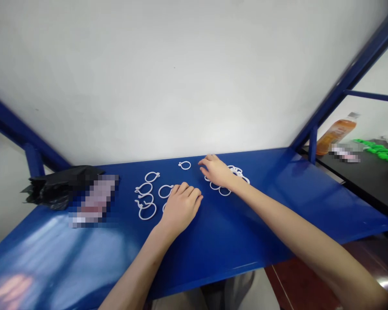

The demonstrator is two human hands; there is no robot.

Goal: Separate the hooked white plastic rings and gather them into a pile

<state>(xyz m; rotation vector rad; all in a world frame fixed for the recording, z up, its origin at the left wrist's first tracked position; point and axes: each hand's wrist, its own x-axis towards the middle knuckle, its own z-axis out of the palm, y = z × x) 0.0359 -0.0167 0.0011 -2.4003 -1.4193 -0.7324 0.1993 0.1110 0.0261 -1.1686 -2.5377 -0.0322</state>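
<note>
Several white plastic rings lie on a blue table (pixel 261 232). One group of rings (pixel 146 196) is spread out to the left of my left hand (pixel 181 204), which rests knuckles up with its fingers curled under; whether it holds anything is hidden. A single ring (pixel 184 165) lies farther back. My right hand (pixel 216 171) rests palm down on a pile of rings (pixel 236 177), fingers stretched toward the single ring.
A black plastic bag (pixel 56 189) and a blurred packet (pixel 95 200) sit at the table's left. A white wall rises behind. To the right, past blue frame bars (pixel 342 86), a dark table holds an orange bottle (pixel 336 135) and green pieces (pixel 380 150).
</note>
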